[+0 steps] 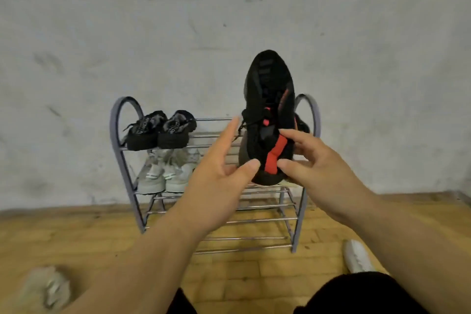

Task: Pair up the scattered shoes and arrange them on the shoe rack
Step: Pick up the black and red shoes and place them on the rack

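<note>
A black knit sneaker with a red heel tab (267, 109) hangs in the air in front of the rack's top right, toe pointing away from me. My right hand (313, 163) grips its heel from the right. My left hand (221, 163) has its fingers spread, the thumb touching the heel's left side. The metal shoe rack (298, 211) stands against the wall. On its top shelf at the left sits a pair of black shoes (159, 130). Below them is a pair of pale grey sneakers (165, 173). Another dark shoe (302, 123) shows partly behind the held sneaker.
A white shoe (358, 256) lies on the wooden floor at the right, near my knee. A blurred pale shoe (47, 288) lies at the bottom left. The grey wall (229, 20) stands right behind the rack. The rack's lower shelves show bare bars.
</note>
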`<state>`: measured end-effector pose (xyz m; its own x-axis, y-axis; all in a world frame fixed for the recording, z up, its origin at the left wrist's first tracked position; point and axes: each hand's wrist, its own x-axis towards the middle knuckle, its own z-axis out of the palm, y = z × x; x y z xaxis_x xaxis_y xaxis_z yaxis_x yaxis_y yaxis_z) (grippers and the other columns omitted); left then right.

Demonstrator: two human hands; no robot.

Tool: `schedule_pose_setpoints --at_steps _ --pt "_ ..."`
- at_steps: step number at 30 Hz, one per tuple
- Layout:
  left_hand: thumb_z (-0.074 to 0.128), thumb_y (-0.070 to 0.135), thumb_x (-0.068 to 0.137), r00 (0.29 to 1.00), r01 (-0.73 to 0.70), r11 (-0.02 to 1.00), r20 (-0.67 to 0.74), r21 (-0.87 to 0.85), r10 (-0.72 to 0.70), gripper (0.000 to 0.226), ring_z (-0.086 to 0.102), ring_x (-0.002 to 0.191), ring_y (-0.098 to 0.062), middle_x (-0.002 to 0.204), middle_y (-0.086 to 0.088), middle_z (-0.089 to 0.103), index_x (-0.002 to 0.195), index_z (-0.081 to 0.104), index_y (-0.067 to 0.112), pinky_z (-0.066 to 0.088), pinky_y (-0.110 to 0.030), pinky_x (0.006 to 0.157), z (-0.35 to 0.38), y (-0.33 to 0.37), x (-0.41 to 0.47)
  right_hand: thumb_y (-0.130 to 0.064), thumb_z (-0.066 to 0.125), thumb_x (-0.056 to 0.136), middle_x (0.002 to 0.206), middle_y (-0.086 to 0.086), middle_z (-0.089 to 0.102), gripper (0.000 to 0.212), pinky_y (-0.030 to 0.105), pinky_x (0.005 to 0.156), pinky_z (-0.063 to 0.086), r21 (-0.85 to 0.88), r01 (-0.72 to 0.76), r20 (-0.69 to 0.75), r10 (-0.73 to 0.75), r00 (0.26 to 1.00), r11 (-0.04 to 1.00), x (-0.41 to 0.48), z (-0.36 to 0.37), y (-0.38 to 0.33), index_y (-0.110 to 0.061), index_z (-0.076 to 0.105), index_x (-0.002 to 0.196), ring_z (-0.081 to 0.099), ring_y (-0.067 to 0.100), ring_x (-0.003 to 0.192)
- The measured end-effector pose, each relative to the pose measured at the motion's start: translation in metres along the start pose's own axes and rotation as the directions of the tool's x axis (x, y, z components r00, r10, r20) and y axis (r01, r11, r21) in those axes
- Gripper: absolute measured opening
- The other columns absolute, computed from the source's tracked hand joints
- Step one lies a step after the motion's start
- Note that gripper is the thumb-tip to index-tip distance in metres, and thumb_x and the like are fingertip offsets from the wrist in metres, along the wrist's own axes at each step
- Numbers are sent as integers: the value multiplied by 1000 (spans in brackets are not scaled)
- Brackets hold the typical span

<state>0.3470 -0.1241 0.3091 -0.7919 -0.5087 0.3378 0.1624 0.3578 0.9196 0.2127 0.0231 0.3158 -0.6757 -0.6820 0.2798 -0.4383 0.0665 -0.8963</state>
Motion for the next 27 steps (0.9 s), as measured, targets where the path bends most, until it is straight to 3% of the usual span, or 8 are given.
schedule_pose_setpoints --at_steps 3,7,10,12,17,20,23,27 --pt "63 22 99 972 27 999 -233 34 -18 63 59 103 22 122 29 67 148 38 55 54 -23 90 -57 -14 -48 -1 68 93 122 -7 71 50 23 92 57 19 -30 353 22 935 999 3 61 -29 -30 61 133 71 4 104" --pt "55 6 102 824 132 977 -529 -170 -203 46 73 107 -13 130 9 70 134 61 38 60 -36 81 -126 -61 -140 -9 73 89 112 4 74 52 40 89 61 -164 43 660 77 747 986 4 175 -62 -32 62 135 73 24 102" --pt "51 6 103 709 193 945 -627 -266 -321 41 74 104 -14 119 8 74 124 64 39 59 -26 71 -170 -83 -197 -16 70 92 112 -2 64 54 35 86 57 -274 188 810 121 574 943 -6 265 -84 -30 57 143 66 23 96" --pt "50 7 104 624 225 923 -681 -313 -383 39 74 104 -16 117 5 76 126 63 36 59 -26 71 -198 -94 -231 -17 66 96 111 -4 61 49 31 87 57 -284 147 850 177 496 948 -20 317 -92 -35 56 141 63 18 99" --pt "53 9 104 413 358 865 -771 -352 -484 40 72 109 -19 119 4 75 138 59 29 58 -37 84 -243 -123 -320 -7 64 96 120 4 68 49 42 87 61 -287 -193 889 336 311 938 -88 422 -56 -37 59 135 70 28 106" --pt "53 10 105 359 434 816 -757 -382 -545 35 72 109 -19 121 0 74 133 62 29 58 -41 91 -250 -139 -344 -4 63 95 117 1 71 47 34 78 60 -302 -315 882 389 265 900 -119 450 -26 -33 61 132 70 23 106" --pt "52 11 105 338 457 774 -719 -440 -608 31 75 101 -20 118 -4 75 132 61 24 61 -34 79 -253 -147 -353 -3 63 96 109 -3 69 41 28 72 56 -330 -385 874 433 221 862 -124 458 -15 -35 60 122 68 16 100" --pt "53 16 105 316 485 756 -718 -439 -620 31 75 102 -22 115 -3 76 133 62 25 62 -40 84 -259 -156 -358 -3 61 98 98 -6 66 35 25 65 53 -356 -367 870 448 205 859 -122 468 -13 -35 58 113 64 11 89"
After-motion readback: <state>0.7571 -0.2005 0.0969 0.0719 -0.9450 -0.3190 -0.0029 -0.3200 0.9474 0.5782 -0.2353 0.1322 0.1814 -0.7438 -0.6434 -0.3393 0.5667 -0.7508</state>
